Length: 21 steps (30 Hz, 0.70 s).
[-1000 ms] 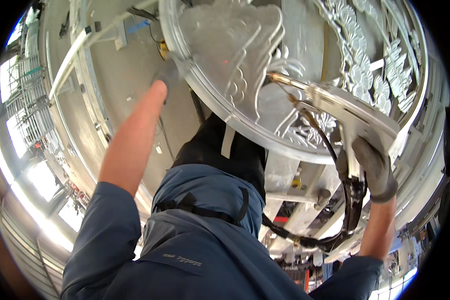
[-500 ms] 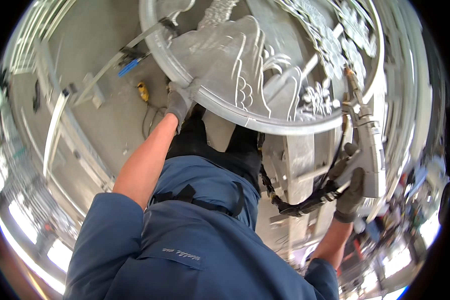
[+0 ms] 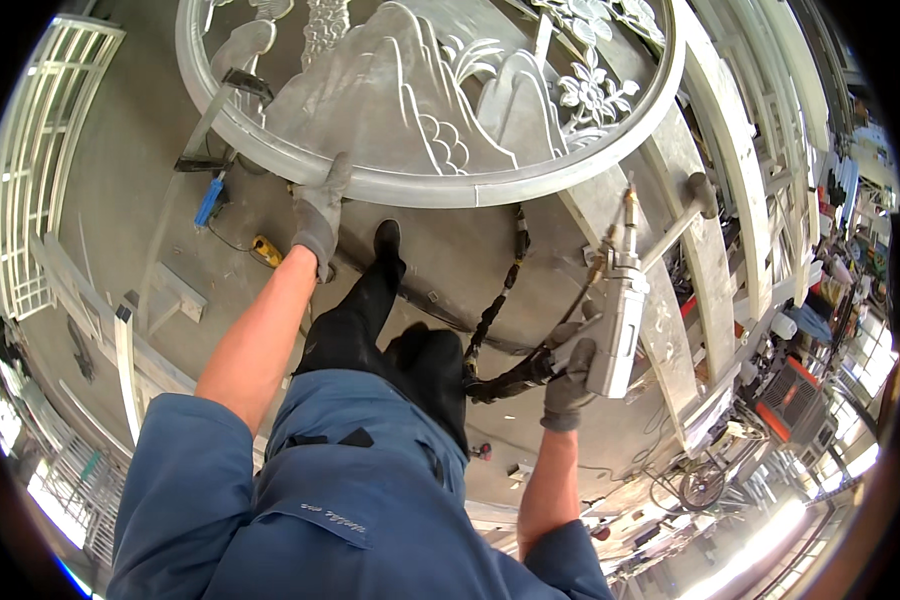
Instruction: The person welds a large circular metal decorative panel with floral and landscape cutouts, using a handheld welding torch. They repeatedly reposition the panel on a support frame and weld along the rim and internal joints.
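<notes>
A large round metal panel [image 3: 355,130] with raised mountain, tree and flower shapes lies inside a grey ring rim [image 3: 475,190]. My gloved left hand [image 3: 320,218] is closed on the near left of that rim, with one finger up along its edge. Away to the right, my gloved right hand [image 3: 572,378] grips a silver hand-held welding gun [image 3: 620,325]. Its copper-coloured tip points away from me, apart from the rim. A thick black-wrapped cable [image 3: 510,385] runs from the gun's handle. A clamp [image 3: 247,85] with a blue handle [image 3: 210,202] sits at the rim's left.
A hammer [image 3: 705,195] rests by the metal beams [image 3: 725,150] on the right. Left of my legs, a yellow corded tool [image 3: 267,250] lies on the floor. A pale barred frame [image 3: 55,150] stands far left. A red-and-grey machine [image 3: 792,400] stands at the right.
My view has turned and shifted. The welding gun has come back from the panel, so its tip no longer overlaps the rim. My left hand remains on the rim.
</notes>
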Motion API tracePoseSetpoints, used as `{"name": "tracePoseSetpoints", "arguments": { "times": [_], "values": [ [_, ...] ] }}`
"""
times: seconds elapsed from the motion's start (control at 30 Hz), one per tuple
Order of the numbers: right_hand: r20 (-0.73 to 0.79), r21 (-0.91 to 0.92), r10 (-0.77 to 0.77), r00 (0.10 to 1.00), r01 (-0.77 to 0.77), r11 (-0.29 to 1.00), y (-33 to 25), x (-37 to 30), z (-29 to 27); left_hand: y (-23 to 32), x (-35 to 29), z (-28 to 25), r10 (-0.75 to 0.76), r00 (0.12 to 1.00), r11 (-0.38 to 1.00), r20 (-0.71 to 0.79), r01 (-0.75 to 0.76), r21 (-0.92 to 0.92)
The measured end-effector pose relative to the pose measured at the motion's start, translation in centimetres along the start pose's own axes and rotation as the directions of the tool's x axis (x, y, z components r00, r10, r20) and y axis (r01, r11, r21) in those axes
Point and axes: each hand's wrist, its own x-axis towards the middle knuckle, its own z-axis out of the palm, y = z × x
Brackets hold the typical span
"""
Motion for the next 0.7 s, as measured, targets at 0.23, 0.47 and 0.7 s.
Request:
{"name": "tracePoseSetpoints", "arguments": {
  "times": [0.23, 0.47, 0.7],
  "values": [
    [0.060, 0.001, -0.239, 0.969, 0.240, 0.971, 11.1, -1.3, 0.9, 0.7, -1.2, 1.3, -0.036, 0.998, 0.990, -0.053, 0.029, -0.135],
    [0.159, 0.270, -0.268, 0.950, 0.219, 0.938, 19.4, 0.0, 3.8, -3.8, -4.7, 2.5, 0.179, 0.983, 0.979, 0.043, -0.173, -0.110],
    [0.159, 0.264, -0.407, 0.899, 0.359, 0.895, 26.7, 4.7, 7.0, -23.1, -11.4, 6.3, 0.238, 0.596, 0.918, 0.766, -0.395, 0.022]
  ]
}}
